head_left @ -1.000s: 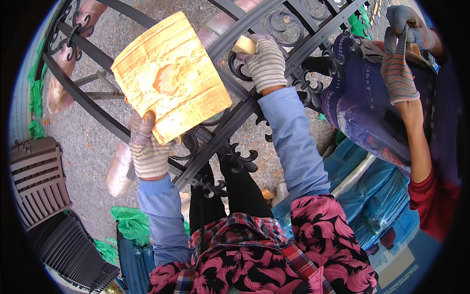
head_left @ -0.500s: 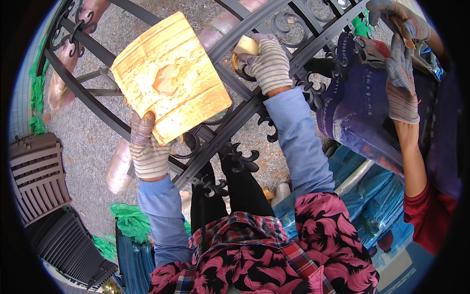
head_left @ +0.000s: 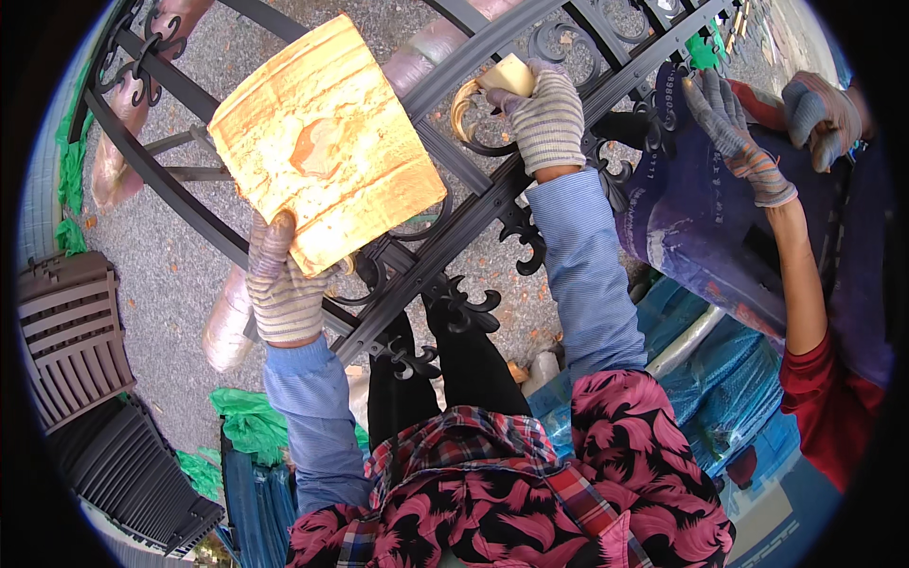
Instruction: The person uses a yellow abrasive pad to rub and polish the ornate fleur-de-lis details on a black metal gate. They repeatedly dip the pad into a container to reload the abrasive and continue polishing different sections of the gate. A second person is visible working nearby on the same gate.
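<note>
Looking down, we see a gold-coated sheet [head_left: 329, 151] at the upper left of the frame, above a black metal railing [head_left: 445, 244]. Its coated face is turned up, apparently so that side lies within the right hand's reach. Our gloved left hand [head_left: 279, 284] clamps its lower edge, thumb on top (the fingers beneath are mostly hidden). At upper centre, our gloved right hand [head_left: 549, 118] is closed around a cream block [head_left: 508, 76], one end jutting out, seemingly to spare the fingertips from the gold-coloured scroll [head_left: 461, 112] just beside it; whether block and scroll touch, we cannot tell. Both blue-sleeved forearms [head_left: 317, 417] rise from lower down, the right reaching farther up.
</note>
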A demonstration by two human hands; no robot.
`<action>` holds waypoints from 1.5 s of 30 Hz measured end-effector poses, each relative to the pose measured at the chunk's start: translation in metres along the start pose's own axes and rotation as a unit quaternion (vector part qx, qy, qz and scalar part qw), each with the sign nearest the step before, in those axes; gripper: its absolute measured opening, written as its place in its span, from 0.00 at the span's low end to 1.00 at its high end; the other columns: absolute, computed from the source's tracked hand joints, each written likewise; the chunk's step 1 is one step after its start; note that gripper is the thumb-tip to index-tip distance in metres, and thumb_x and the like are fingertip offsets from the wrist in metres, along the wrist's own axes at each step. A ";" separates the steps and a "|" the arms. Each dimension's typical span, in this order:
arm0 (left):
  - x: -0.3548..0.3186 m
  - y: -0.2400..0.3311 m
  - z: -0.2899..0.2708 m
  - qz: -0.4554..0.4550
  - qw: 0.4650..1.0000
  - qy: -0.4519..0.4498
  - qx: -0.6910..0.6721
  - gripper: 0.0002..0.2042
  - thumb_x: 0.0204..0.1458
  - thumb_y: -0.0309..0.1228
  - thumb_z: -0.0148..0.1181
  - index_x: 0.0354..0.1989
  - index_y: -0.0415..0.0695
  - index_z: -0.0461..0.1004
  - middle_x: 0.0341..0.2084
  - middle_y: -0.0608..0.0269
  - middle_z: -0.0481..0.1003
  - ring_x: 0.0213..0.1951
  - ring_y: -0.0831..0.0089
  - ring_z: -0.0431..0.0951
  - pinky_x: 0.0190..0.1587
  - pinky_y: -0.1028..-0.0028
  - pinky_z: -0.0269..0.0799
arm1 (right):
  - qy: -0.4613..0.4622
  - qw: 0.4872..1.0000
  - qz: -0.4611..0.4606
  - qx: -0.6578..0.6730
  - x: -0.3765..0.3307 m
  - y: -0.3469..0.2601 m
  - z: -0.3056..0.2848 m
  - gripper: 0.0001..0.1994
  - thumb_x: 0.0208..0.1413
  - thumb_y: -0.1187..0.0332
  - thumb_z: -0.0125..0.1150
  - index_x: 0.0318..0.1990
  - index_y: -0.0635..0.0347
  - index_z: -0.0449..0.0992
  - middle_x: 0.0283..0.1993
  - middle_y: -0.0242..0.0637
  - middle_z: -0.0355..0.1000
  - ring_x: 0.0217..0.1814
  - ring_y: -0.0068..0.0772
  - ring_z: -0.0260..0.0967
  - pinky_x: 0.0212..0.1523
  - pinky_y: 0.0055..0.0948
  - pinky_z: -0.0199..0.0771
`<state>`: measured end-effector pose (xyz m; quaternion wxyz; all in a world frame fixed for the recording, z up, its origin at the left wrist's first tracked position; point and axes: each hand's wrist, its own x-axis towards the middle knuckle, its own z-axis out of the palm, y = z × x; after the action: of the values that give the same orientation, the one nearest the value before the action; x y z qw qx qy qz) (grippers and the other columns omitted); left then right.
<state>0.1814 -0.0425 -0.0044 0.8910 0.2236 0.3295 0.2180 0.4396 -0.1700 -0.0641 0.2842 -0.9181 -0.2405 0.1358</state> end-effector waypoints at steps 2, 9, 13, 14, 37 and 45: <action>0.001 -0.001 -0.002 -0.005 1.000 -0.002 0.001 0.30 0.47 0.26 0.56 0.58 0.37 0.51 0.53 0.49 0.60 0.53 0.58 0.64 0.53 0.60 0.65 | -0.034 0.999 0.001 -0.013 0.002 -0.003 0.003 0.22 0.32 0.62 0.70 0.36 0.65 0.73 0.33 0.47 0.71 0.36 0.43 0.70 0.39 0.35 0.70; -0.001 -0.005 0.006 0.039 0.998 0.046 0.031 0.26 0.46 0.27 0.57 0.55 0.39 0.56 0.48 0.52 0.66 0.48 0.60 0.70 0.46 0.65 0.72 | -0.082 0.978 -0.164 -0.101 -0.034 -0.009 0.015 0.19 0.36 0.68 0.66 0.40 0.56 0.72 0.42 0.42 0.68 0.44 0.43 0.67 0.44 0.35 0.70; -0.003 -0.001 0.003 0.046 0.998 0.041 0.032 0.27 0.45 0.28 0.57 0.55 0.37 0.56 0.49 0.52 0.65 0.48 0.60 0.70 0.48 0.64 0.71 | -0.078 0.991 -0.060 -0.094 -0.038 0.000 0.006 0.21 0.31 0.69 0.70 0.38 0.60 0.72 0.39 0.43 0.67 0.41 0.44 0.66 0.42 0.35 0.69; -0.003 0.000 0.003 0.053 0.997 0.044 0.031 0.27 0.45 0.28 0.58 0.55 0.37 0.56 0.49 0.52 0.65 0.48 0.60 0.70 0.48 0.64 0.71 | -0.059 0.994 -0.055 -0.078 -0.031 0.005 0.000 0.21 0.31 0.69 0.70 0.38 0.61 0.72 0.38 0.44 0.67 0.39 0.44 0.66 0.41 0.34 0.69; -0.016 0.001 -0.006 0.060 0.997 0.041 0.001 0.30 0.46 0.26 0.57 0.58 0.39 0.52 0.52 0.51 0.62 0.52 0.58 0.65 0.51 0.60 0.67 | 0.025 0.996 -0.047 -0.070 -0.017 -0.001 -0.002 0.24 0.31 0.61 0.70 0.37 0.65 0.73 0.33 0.49 0.71 0.36 0.45 0.70 0.39 0.34 0.69; -0.029 0.008 -0.007 0.088 0.993 0.080 0.020 0.30 0.45 0.27 0.58 0.57 0.37 0.52 0.51 0.51 0.63 0.51 0.59 0.67 0.51 0.61 0.67 | -0.098 0.986 -0.101 -0.088 -0.014 -0.024 0.005 0.24 0.31 0.62 0.70 0.40 0.62 0.73 0.37 0.48 0.71 0.39 0.44 0.69 0.42 0.34 0.69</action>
<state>0.1542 -0.0495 0.0095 0.8346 0.2513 0.3827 0.3063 0.4174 -0.1572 -0.0528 0.1894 -0.8929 -0.3696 0.1741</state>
